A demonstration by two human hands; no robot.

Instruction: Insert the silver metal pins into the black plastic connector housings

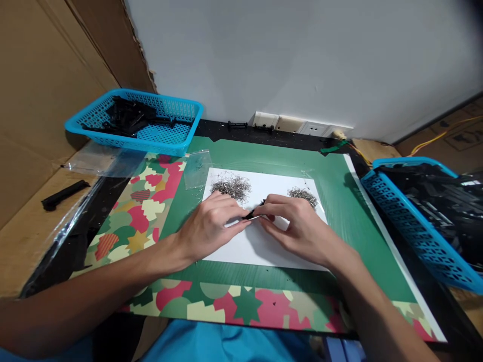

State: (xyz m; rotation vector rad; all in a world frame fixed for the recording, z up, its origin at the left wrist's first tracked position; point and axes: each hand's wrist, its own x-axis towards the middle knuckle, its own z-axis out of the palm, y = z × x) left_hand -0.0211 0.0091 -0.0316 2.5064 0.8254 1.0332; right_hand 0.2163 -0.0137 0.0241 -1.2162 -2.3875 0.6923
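Over a white sheet (234, 246), my left hand (215, 218) and my right hand (296, 221) meet at a small black plastic part (249, 216). My left thumb and index finger pinch its left end. The fingers of my right hand close round its other end and hide most of it. A thin light strip shows along the part, too small to make out. Behind my left hand lies a pile of tiny metal pieces (236, 188), perhaps springs. A smaller pile of the same kind (303, 196) sits beyond my right hand.
A blue basket (184, 143) with black parts stands at the back left. Another blue basket (418, 241), heaped with black parts, is at the right. A loose black part (65, 195) lies at the far left. Wall sockets (315, 128) line the back edge of the green mat (241, 274).
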